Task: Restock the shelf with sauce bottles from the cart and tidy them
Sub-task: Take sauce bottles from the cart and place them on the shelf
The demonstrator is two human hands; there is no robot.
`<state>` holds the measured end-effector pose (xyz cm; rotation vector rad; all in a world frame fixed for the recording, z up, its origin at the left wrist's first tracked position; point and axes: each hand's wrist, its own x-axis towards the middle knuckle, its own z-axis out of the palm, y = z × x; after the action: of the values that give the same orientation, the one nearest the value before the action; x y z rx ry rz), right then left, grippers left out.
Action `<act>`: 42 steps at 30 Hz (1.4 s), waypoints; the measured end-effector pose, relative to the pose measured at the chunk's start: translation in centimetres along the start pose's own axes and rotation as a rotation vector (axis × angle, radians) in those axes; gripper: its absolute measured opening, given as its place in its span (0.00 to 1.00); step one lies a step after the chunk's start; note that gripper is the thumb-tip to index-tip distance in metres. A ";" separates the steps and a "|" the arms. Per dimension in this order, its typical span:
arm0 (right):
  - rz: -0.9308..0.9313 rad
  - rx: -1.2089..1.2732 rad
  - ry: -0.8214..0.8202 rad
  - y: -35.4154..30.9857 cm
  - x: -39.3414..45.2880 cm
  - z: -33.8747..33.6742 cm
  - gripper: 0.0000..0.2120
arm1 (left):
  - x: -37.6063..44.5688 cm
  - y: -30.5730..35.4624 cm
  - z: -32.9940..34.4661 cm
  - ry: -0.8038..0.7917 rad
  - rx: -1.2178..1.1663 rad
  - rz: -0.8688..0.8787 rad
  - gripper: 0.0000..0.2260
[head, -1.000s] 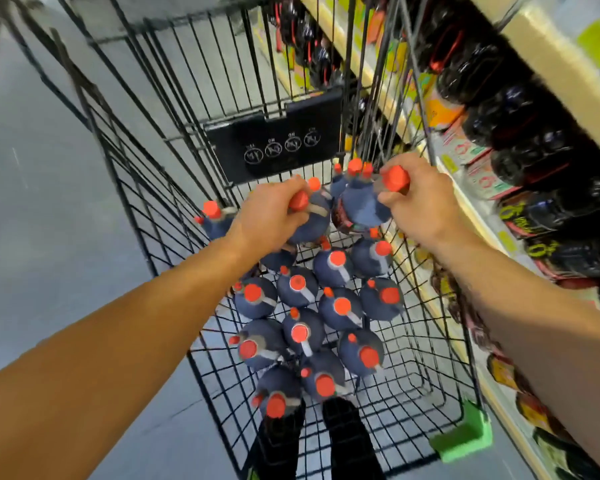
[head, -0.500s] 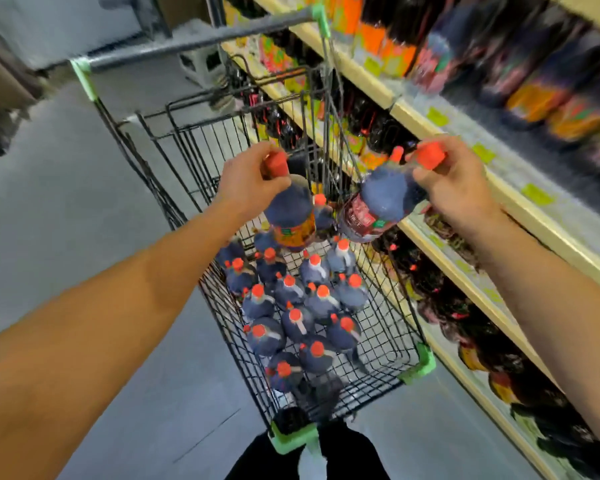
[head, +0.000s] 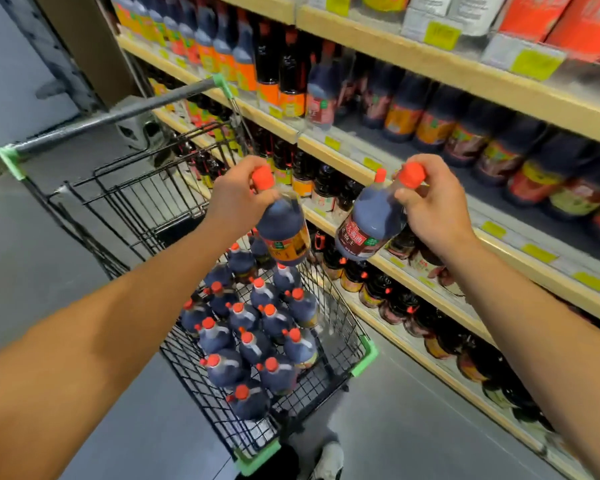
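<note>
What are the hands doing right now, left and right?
Left hand: grips the neck of a dark, orange-labelled plastic sauce bottle.
Right hand: grips the neck of a dark, red-labelled plastic sauce bottle.

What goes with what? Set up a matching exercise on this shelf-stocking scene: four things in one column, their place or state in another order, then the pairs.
Things
1. bottle with orange label
2. bottle with red label
3. cart handle
4. bottles in the cart

Places or states
A. grey bar with green ends, at upper left
B. gripped at the neck by the right hand
C. standing upright, caps up, in the wire basket
D. gripped at the neck by the left hand

Pairs: 1-D, 2-B, 3-A, 4-C
</note>
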<state>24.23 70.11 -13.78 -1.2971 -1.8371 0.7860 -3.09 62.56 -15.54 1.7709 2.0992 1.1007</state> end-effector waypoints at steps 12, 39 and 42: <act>0.029 -0.035 0.178 1.6 3.3 -1.9 0.15 | 7.4 0.2 3.7 -0.080 -0.115 0.076 0.13; -0.355 -0.334 0.155 2.5 22.4 9.7 0.18 | 22.2 -9.8 9.6 0.017 -0.210 0.217 0.13; -0.363 -0.342 0.123 3.3 24.1 10.6 0.17 | 22.6 -10.4 9.9 0.010 -0.205 0.194 0.13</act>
<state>11.82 93.39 -16.81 -1.1331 -2.0841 0.1999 -11.65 87.04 -22.13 1.8998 1.7750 1.3226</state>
